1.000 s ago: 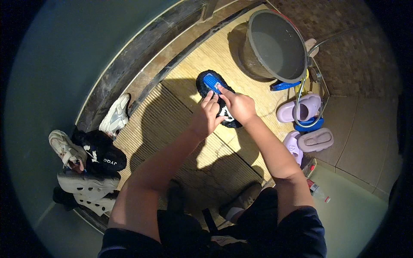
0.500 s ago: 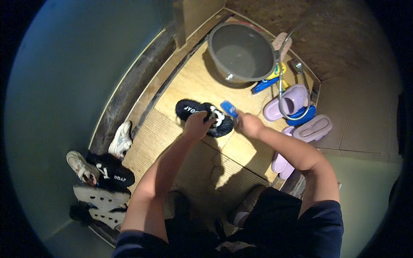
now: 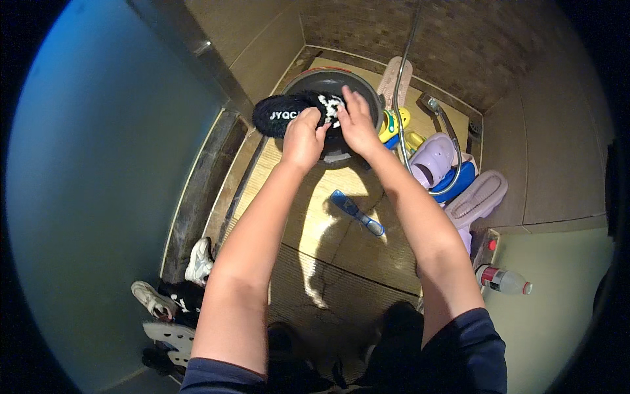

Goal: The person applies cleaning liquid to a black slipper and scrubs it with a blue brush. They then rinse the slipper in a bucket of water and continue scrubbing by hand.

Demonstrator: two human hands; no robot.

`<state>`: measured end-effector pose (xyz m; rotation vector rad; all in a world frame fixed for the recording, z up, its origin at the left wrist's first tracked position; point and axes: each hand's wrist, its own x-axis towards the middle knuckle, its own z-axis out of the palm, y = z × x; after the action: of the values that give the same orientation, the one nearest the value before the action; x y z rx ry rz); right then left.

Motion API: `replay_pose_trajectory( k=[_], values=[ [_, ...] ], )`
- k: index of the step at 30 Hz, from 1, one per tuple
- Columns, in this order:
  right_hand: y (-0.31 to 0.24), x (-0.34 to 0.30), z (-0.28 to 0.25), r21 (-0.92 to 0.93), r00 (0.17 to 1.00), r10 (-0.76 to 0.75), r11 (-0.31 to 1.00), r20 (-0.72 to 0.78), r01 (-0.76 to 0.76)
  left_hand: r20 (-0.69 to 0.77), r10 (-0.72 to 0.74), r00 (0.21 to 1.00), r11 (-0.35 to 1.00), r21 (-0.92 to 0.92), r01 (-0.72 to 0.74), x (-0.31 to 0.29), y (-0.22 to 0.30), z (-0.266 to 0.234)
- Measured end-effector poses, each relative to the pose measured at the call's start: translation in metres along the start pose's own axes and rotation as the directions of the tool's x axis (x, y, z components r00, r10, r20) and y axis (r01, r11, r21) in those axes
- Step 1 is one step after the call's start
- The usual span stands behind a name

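Observation:
A black slipper (image 3: 272,121) with white letters on its insole and a white pattern on its strap is held over the dark grey basin (image 3: 371,92). My left hand (image 3: 304,140) grips it at the near side, fingers closed round its middle. At the slipper's right end is my right hand (image 3: 357,125), fingers stretched upward and slightly blurred; whether it touches the slipper I cannot tell. A blue brush (image 3: 356,211) lies on the floor between my forearms and the basin. The slipper and hands hide much of the basin's inside.
Right of the basin lie a pink slipper (image 3: 396,75), a yellow clog (image 3: 398,120), lilac slippers (image 3: 472,197) and a shower hose (image 3: 398,85). Sneakers (image 3: 200,262) and a pale clog (image 3: 170,338) sit along the left glass wall. A plastic bottle (image 3: 505,280) is at right.
My left hand has carried the black slipper up from the floor to over the basin. My right hand has let go of the blue brush, now on the floor, and moved to the slipper.

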<state>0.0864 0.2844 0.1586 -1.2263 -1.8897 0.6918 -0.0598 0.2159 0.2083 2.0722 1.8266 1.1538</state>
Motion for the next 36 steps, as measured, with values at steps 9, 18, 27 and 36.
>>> replay_pose_trajectory(
  k=[9,18,27,36],
  values=[
    [0.210,0.128,-0.025,-0.083,0.957,0.162,0.986,0.240,-0.146,0.184,-0.085,0.979,0.919,0.394,0.006,0.114,-0.030,0.208],
    [0.268,0.189,0.026,0.077,0.872,0.299,0.932,0.389,-0.354,0.351,-0.205,0.914,0.920,0.388,0.057,0.164,-0.117,0.295],
    [0.262,0.188,0.070,-0.272,0.870,0.407,0.902,0.279,-0.335,0.367,-0.362,0.857,0.892,0.403,0.204,0.161,-0.155,0.312],
    [0.243,0.195,0.027,-0.135,0.884,0.443,0.895,0.150,-0.425,-0.222,-0.432,0.874,0.892,0.037,0.450,0.152,-0.097,0.293]
  ],
)
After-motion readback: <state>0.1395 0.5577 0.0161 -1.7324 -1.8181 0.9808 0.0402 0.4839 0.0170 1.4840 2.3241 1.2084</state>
